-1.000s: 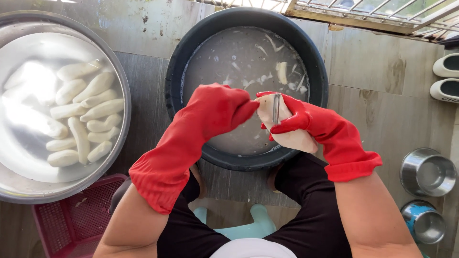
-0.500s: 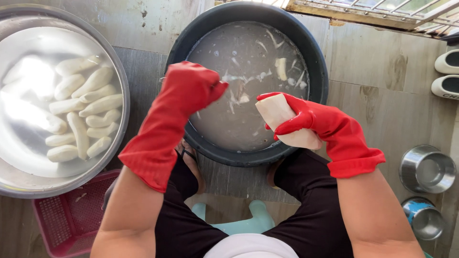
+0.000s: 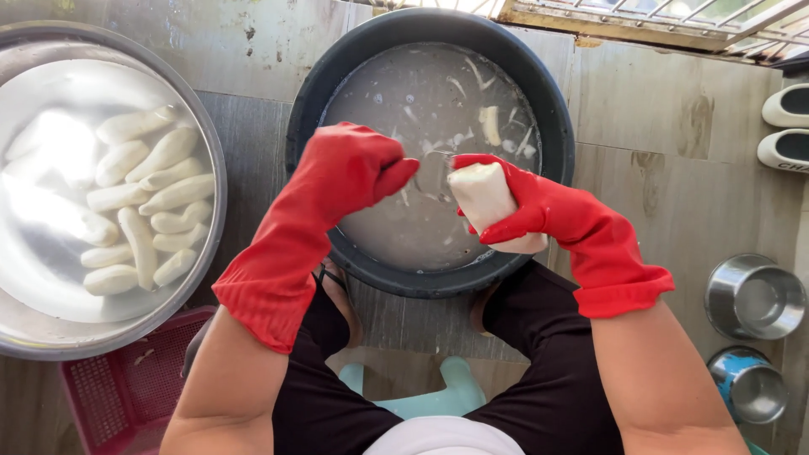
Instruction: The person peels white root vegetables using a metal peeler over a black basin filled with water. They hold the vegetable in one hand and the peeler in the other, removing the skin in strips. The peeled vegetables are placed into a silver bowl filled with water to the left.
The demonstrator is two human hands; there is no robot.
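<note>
Both my hands wear red rubber gloves and hover over a black basin (image 3: 558,118) of murky water with floating peel scraps. My right hand (image 3: 527,202) grips a peeled white root (image 3: 482,195), held upright above the basin's near side. My left hand (image 3: 350,168) is closed in a fist just left of the root, with a thin grey blade (image 3: 431,162) sticking out of it toward the root's top. To the left, a large metal basin (image 3: 215,181) holds several peeled white roots (image 3: 156,211) in clear water.
A pink plastic basket (image 3: 109,392) sits under the metal basin's near edge. Two small steel bowls (image 3: 754,295) (image 3: 748,383) stand on the floor at right, with white slippers (image 3: 788,126) beyond them. A teal stool (image 3: 455,392) is between my knees.
My left hand swung away to the left over the basin, then came back close to the top of the root. The right hand kept hold of the root and barely moved.
</note>
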